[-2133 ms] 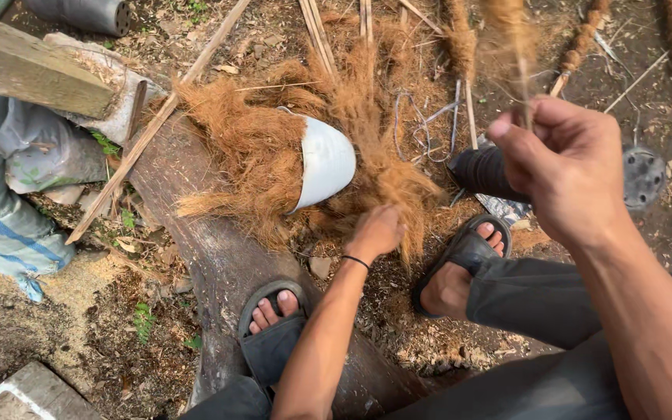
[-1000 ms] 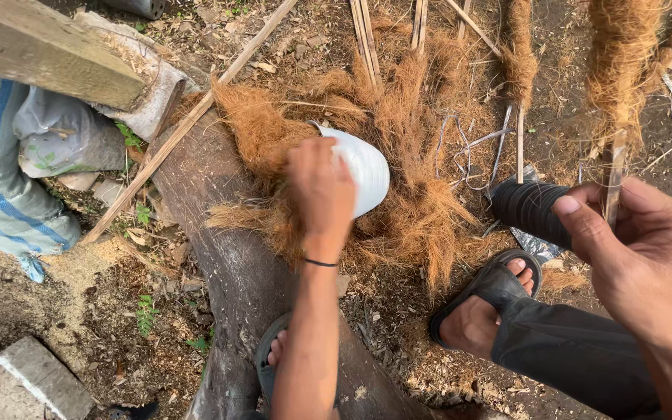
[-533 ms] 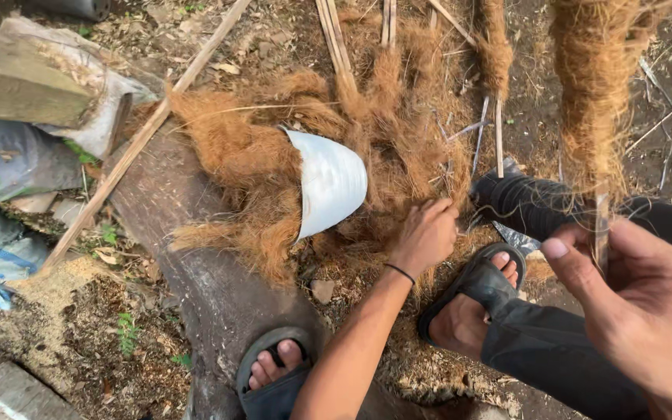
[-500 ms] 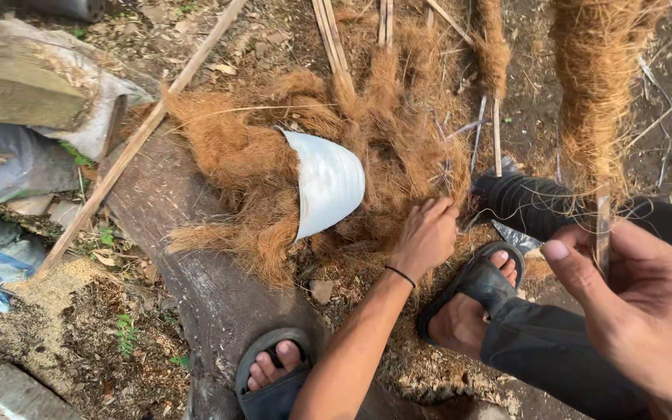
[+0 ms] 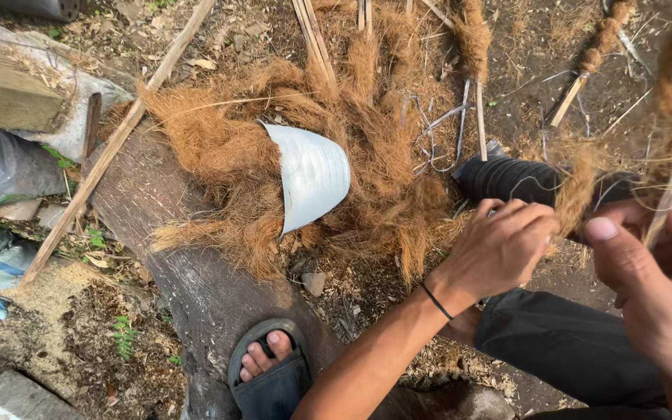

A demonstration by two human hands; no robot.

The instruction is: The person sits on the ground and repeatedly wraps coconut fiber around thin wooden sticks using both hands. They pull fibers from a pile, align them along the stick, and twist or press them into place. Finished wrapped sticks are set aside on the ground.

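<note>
Outdoor ground of bare dirt (image 5: pixel 523 47) in daylight, strewn with loose sticks (image 5: pixel 110 152) — a dark log (image 5: pixel 188 272) lies left of the hand, with a weathered timber beam (image 5: pixel 5 97) and grey sacking (image 5: pixel 1 167) further left.

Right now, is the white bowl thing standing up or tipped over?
Tipped. The white shell lies on its side in the brown fibre, its pointed end toward the log.

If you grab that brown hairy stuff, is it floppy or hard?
Probably floppy: the brown fibre pile lies in loose, wispy tufts. Likely light, and strands may shed. The tuft in the left hand bends.
</note>
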